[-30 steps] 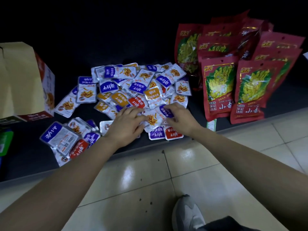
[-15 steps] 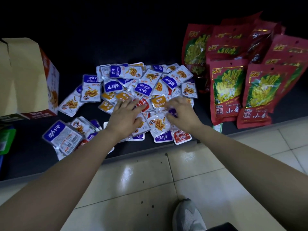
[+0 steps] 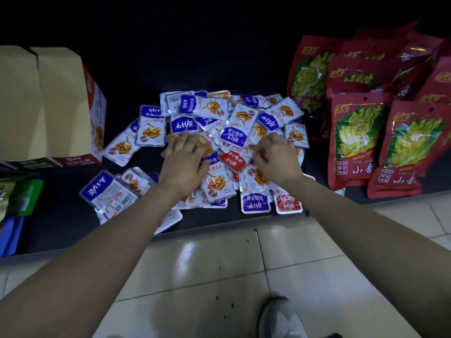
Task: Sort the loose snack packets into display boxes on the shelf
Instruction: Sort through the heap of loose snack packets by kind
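Note:
A heap of small snack packets with purple, red and orange labels lies on the dark bottom shelf. My left hand lies palm down on the heap's middle, fingers spread over an orange packet. My right hand rests beside it, fingers bent down onto the packets; whether it pinches one is hidden. A red-labelled packet lies between the two hands. A cardboard display box stands on the shelf at the left, its tan flaps up.
Large red bags with yellow-green pictures stand at the right of the shelf. Green and blue packs lie at the far left. A small pile of purple packets sits left of my forearm. Tiled floor and my shoe are below.
Both hands have slid farther back into the heap, from its front edge to its middle. The packets under them have shifted a little.

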